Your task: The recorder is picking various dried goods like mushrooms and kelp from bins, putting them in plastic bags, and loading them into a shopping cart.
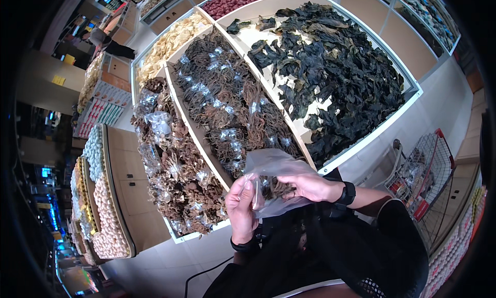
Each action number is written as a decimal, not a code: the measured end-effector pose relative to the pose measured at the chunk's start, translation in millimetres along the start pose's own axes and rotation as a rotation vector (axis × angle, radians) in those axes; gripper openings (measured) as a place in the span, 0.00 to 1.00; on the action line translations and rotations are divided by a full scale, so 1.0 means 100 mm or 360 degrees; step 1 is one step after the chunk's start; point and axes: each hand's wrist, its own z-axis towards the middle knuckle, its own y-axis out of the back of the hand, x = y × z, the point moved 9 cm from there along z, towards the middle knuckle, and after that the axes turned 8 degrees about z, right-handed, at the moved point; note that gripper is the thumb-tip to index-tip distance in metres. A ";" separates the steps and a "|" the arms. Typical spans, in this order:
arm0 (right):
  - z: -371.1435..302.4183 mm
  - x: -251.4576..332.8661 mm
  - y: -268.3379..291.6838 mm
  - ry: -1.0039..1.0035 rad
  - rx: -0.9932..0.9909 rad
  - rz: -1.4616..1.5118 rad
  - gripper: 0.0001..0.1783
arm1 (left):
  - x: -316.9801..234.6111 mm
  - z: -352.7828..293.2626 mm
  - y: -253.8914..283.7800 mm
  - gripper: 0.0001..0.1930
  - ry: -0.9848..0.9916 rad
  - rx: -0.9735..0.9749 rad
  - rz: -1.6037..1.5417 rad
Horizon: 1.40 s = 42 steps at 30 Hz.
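A thin, clear plastic bag point(273, 162) is stretched between my hands at the near edge of a display bin. My left hand point(241, 204) pinches the bag's left side between thumb and fingers. On the other side, my right hand point(314, 187) grips the bag, its fingertips partly covered by the film. Brownish shapes show through the bag, and I cannot tell whether they lie inside or behind it. Just beyond are dark, stringy dried bundles point(206, 76) with shiny clear wrapping. Brown dried mushrooms point(178, 174) fill the compartment to the left.
Dark, leafy dried seaweed point(356, 76) lies in the right compartment, past a pale divider point(268, 83). Pale yellow dried pieces point(173, 37) and red dried fruit point(243, 1) are farther back. A shopping cart point(421, 169) stands at right. Egg displays point(108, 215) stand at left; a person point(111, 44) is farther off.
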 end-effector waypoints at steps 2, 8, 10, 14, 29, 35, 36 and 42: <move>0.08 -0.03 -0.11 0.0174 0.0274 -0.1065 0.31 | -0.01 0.05 0.03 0.12 -0.0030 -0.0006 -0.0026; -0.34 0.08 -0.51 0.0587 0.0459 -0.2396 0.34 | -0.15 0.18 0.33 0.11 -0.0165 -0.0348 0.0138; -0.50 0.17 -0.68 0.0654 0.0472 -0.2638 0.32 | -0.22 0.20 0.43 0.10 -0.0269 -0.0335 0.0205; -0.74 0.32 -1.09 0.0932 0.0799 -0.2822 0.22 | -0.34 0.18 0.69 0.09 -0.0263 -0.0444 0.0272; -0.56 1.21 -1.18 0.1270 0.0263 -0.1327 0.12 | -0.63 -0.06 0.77 0.22 -0.0165 -0.0095 0.1158; -0.09 0.14 -1.07 0.1049 0.0152 -0.2946 0.43 | -0.47 0.00 0.49 0.20 -0.0163 0.0123 0.1099; 0.06 0.06 -0.93 0.1042 0.0119 -0.2931 0.38 | -0.51 0.00 0.46 0.21 -0.0169 0.0132 0.1207; -0.37 0.70 -1.14 0.1126 0.0392 -0.1903 0.23 | -0.55 -0.07 0.56 0.36 -0.0030 0.0254 0.1756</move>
